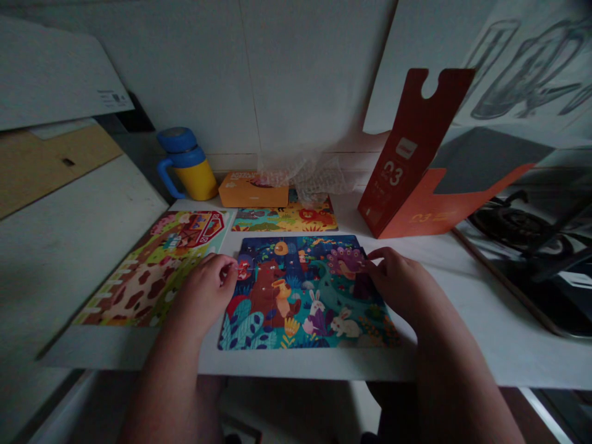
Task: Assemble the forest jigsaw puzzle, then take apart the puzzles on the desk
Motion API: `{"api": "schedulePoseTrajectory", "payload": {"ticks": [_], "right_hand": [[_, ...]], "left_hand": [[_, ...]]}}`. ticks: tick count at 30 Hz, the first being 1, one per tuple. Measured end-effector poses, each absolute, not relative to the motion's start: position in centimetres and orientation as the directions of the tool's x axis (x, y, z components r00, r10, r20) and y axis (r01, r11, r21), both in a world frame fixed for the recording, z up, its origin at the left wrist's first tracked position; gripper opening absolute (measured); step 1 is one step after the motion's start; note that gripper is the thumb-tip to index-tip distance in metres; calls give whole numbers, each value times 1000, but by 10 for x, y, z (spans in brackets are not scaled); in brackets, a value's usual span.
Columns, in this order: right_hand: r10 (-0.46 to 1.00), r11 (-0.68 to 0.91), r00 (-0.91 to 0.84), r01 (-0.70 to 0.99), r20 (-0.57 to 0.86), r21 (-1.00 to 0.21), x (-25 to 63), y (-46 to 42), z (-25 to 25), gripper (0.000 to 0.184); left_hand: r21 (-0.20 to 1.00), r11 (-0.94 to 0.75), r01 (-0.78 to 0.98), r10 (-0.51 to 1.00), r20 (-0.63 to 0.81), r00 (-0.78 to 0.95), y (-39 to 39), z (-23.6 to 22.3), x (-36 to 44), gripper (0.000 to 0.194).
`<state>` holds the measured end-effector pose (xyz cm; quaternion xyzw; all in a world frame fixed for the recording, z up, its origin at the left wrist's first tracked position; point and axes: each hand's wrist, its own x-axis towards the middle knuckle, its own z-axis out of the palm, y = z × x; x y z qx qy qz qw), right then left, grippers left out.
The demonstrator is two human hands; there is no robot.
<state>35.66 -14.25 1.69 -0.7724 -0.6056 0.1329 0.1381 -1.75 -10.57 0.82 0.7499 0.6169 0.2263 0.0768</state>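
Observation:
An assembled jigsaw puzzle (300,296) with a dark forest scene of a bear, rabbits and a peacock lies flat near the table's front edge. My left hand (208,287) is closed, its fingertips pinched at the puzzle's left edge. At the upper right edge, my right hand (395,277) has its thumb and fingers closed on the border by the peacock. Some fingertips of both hands are hidden. Left of it lies a farm puzzle (143,280) with a cow and a barn, partly behind my left forearm. Behind is a yellow animal puzzle (319,219) with a lion.
An orange box (254,192) and crumpled clear bubble wrap (319,179) sit at the back. A blue and yellow jug (192,169) stands at the back left. An open red-orange carton (402,179) rises at the right, beside a black gas stove (531,259).

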Motion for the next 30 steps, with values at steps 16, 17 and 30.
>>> {"api": "schedulePoseTrajectory", "payload": {"ticks": [16, 17, 30], "right_hand": [[975, -223, 213, 926, -66, -304, 358, -141, 12, 33], [976, -218, 210, 930, -58, -296, 359, -141, 10, 34], [979, -200, 203, 943, -19, -265, 358, -142, 9, 35]], "left_hand": [[351, -272, 896, 952, 235, 197, -104, 6, -19, 23], [347, -273, 897, 951, 237, 198, -104, 6, -19, 24], [345, -258, 902, 953, 242, 180, -106, 6, -16, 25]]}}
